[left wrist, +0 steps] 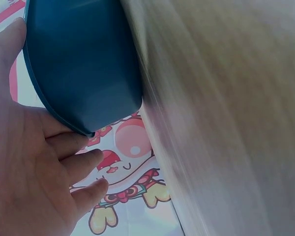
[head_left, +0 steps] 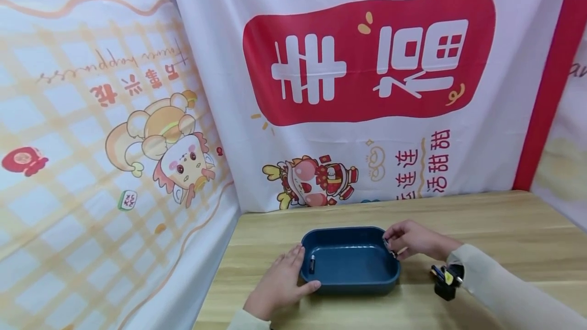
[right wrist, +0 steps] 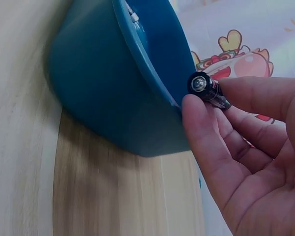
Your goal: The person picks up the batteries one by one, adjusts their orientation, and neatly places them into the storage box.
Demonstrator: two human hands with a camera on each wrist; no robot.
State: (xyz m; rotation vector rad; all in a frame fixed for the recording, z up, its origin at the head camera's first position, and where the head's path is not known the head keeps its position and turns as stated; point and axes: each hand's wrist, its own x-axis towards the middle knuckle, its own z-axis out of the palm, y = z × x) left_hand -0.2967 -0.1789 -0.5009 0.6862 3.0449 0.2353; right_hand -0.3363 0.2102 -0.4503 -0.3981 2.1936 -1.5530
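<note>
The right hand [head_left: 415,241] is pinching a battery [right wrist: 206,89] at the rim of the tub [head_left: 353,287]; the left hand [head_left: 283,280], fingers apart, is touching the opposite end, another battery [head_left: 312,265] lying inside near it. Passing the rim seems underway, probably calling for a steady pinch.

- Tub [head_left: 353,265] sat on table [head_left: 266,238], hanging cloth [head_left: 357,134] behind.
- First battery [head_left: 312,265] lay inside tub, near left end.
- Left hand [head_left: 285,280] touched left end.
- Right hand [head_left: 412,240], at right rim, held second battery [right wrist: 201,84].

Bright head view, dimmer wrist views
</note>
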